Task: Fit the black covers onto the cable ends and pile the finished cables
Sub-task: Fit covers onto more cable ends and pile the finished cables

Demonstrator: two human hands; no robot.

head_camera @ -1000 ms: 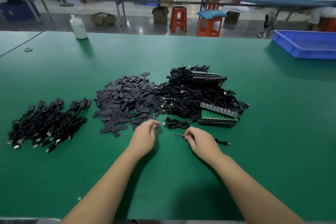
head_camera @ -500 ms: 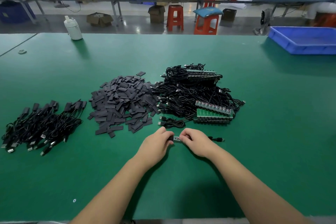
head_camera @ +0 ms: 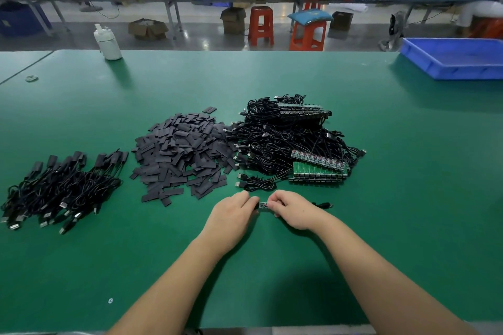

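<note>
Cable end (head_camera: 263,205) sits right between the two hands, low in the middle of the view, just above the green table (head_camera: 381,226). It is a tiny board with little parts on it, and it lies sideways, pointing from 9 o'clock to 3 o'clock. The left hand (head_camera: 231,216) is at its 9 o'clock tip, fingers curled and pinching what looks like a black cover (head_camera: 255,206) (most of it hides under the fingers). The right hand (head_camera: 294,209) pinches the board at its 3 o'clock side, and the thin wire (head_camera: 322,204) trails away past it toward 3 o'clock. Both hands touch the piece, so neither is nearer. I think the cover needs to slide along that sideways line, toward 3 o'clock, until the board is hidden.

The pile of loose covers (head_camera: 182,152) lies at 11 o'clock from the hands. The heap of unfinished cables (head_camera: 285,139), with green boards on it, lies at 12 to 1 o'clock. The finished pile (head_camera: 60,190) is far off at 9 o'clock, so the left hand would be the closer one to drop the cable there.

The table is flat and wide. A white bottle (head_camera: 107,42) stands at its far edge at 11 o'clock, and a blue tray (head_camera: 451,58) sits at 2 o'clock. Behind are orange stools (head_camera: 260,25), boxes and long benches.
</note>
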